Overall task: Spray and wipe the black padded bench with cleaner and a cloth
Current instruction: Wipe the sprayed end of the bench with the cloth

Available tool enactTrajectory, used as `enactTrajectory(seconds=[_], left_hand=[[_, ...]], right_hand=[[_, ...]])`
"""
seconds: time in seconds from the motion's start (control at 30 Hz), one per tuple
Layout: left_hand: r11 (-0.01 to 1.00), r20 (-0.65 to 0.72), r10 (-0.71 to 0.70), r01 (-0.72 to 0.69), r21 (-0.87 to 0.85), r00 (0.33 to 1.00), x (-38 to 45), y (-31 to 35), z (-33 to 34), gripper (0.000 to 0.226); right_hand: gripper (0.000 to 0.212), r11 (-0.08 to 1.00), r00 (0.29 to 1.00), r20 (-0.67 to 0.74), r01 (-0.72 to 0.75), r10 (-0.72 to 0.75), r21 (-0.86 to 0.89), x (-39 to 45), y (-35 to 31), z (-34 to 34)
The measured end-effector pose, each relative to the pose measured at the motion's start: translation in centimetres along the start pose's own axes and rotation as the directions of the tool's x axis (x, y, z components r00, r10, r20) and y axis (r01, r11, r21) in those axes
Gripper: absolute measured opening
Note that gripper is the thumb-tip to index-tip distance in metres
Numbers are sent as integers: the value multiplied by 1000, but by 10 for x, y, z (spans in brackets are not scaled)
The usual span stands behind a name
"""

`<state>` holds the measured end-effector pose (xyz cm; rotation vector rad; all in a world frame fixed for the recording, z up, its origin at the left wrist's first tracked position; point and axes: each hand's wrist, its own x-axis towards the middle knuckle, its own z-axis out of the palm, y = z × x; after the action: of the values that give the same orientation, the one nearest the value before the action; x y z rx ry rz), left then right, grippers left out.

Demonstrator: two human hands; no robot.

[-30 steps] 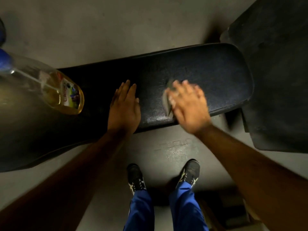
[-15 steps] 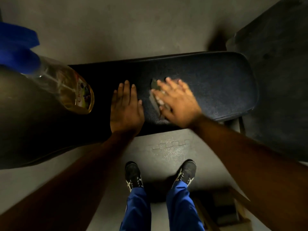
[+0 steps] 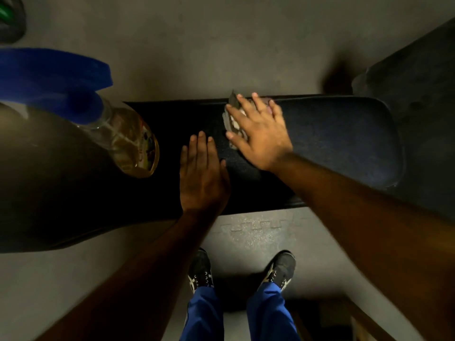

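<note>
I stand over the black padded bench, which runs left to right across the middle of my view, its rounded end to my right. My left hand lies flat on the pad, palm down, fingers straight and close together, grasping nothing. My right hand is just beside it, further across the pad toward the far edge, fingers spread and pressed flat on a grey cloth; the cloth is crumpled under my palm and shows only past my fingertips and thumb, one corner poking up at the bench's far edge. The hand is spread wide rather than closed around the cloth; it pins it to the padding. My right forearm crosses the near edge of the bench. The spray bottle of yellowish cleaner stands on the left end of the bench, very near the camera, so its blue trigger head looms large and blurred; neither hand touches it. Below the bench I see grey interlocking floor mats, my two dark shoes and blue trouser legs. A dark padded surface fills the right side beyond the bench end.
</note>
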<state>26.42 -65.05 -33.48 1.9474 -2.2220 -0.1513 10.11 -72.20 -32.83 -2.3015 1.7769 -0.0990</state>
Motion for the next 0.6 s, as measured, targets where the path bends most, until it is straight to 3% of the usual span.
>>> enactTrajectory(seconds=[0.03, 0.07, 0.17, 0.2, 0.3, 0.33, 0.4, 0.43, 0.47, 0.53, 0.6], left_hand=[[1000, 4, -16, 15, 3, 1000, -2, 0, 0, 54], [1000, 13, -22, 22, 3, 1000, -2, 1, -1, 54], [1000, 43, -26, 26, -4, 999, 2, 0, -3, 53], [999, 40, -27, 28, -39, 999, 3, 0, -4, 52], [985, -5, -63, 62, -159, 998, -10, -10, -9, 50], [982, -2, -68, 67, -178, 998, -22, -14, -11, 50], [979, 30, -48, 53, -195, 998, -47, -21, -13, 51], [981, 56, -32, 42, -190, 998, -56, -24, -14, 54], [984, 73, -14, 26, -178, 997, -60, -27, -14, 57], [990, 82, 8, 4, -144, 997, -60, -29, -12, 58], [991, 83, 2, 10, -137, 997, -58, -28, -12, 57]], right_hand=[[61, 993, 993, 17, 115, -114, -17, 0, 9, -4], [58, 992, 993, 12, 120, -119, -26, 6, 22, -10], [55, 965, 967, 7, -255, 255, 57, 22, 9, -8], [54, 971, 972, 2, -235, 236, 50, 18, -11, -3], [52, 988, 987, 62, 145, -148, 48, -7, -22, 5], [52, 987, 986, 64, 151, -155, 56, -4, -8, 0], [54, 988, 991, 30, -135, 133, 74, 4, 5, -10], [55, 957, 959, 28, -282, 280, 65, 2, 0, -9], [57, 949, 950, 27, -313, 312, 48, -5, -14, -3], [58, 998, 998, 56, -41, 38, 50, -33, -42, 3], [57, 975, 970, 110, 213, -218, 58, -50, -26, 4]])
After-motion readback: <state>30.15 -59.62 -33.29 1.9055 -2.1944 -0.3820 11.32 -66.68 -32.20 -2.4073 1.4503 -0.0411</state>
